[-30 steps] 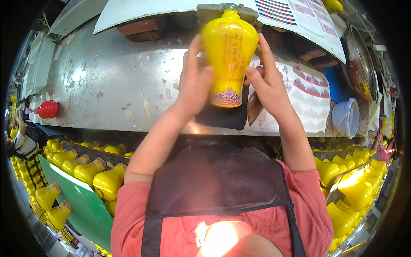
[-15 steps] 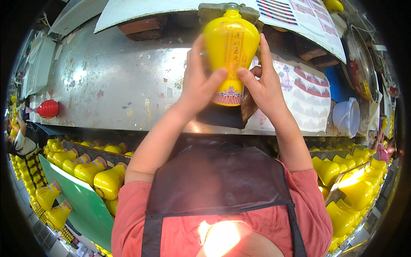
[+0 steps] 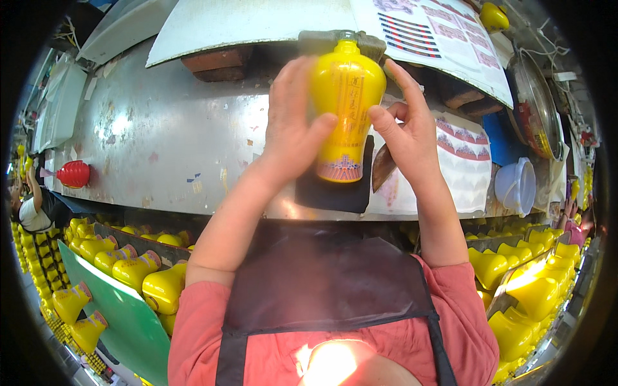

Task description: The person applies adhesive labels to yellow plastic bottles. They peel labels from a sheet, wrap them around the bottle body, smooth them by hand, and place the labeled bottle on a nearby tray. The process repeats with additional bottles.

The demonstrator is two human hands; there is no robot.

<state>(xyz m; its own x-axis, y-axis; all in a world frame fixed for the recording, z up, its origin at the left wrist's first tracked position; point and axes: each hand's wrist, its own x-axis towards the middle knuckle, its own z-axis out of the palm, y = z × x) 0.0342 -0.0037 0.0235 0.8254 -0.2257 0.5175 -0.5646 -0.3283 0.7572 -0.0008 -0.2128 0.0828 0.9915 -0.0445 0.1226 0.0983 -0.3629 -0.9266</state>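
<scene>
A glossy yellow bottle (image 3: 347, 90) with a clear neck lies on its side, neck away from me. It carries a printed central panel and a blue-and-red patterned band round its base. Its neck rests on a dark grey support (image 3: 315, 42); a black pad (image 3: 331, 198) lies under the base end. My left hand (image 3: 293, 119), slightly blurred, lies along the bottle's left side with the thumb on its front. At the right side is my right hand (image 3: 405, 122), index finger raised and thumb just off the glass. A brown flat wedge-shaped piece (image 3: 383, 168) sticks out from under its curled fingers.
Printed pattern sheets (image 3: 463, 167) lie right of the bottle, near a pale bucket (image 3: 516, 186). A white board (image 3: 257, 19) on bricks (image 3: 219, 61) spans the back. A red ribbed object (image 3: 73, 174) sits far left. Yellow bottles (image 3: 164, 286) fill racks on both sides.
The whole view has shifted, so the table and bottle sit lower in the picture. My right thumb has come off the bottle, and the left fingers have moved along its side.
</scene>
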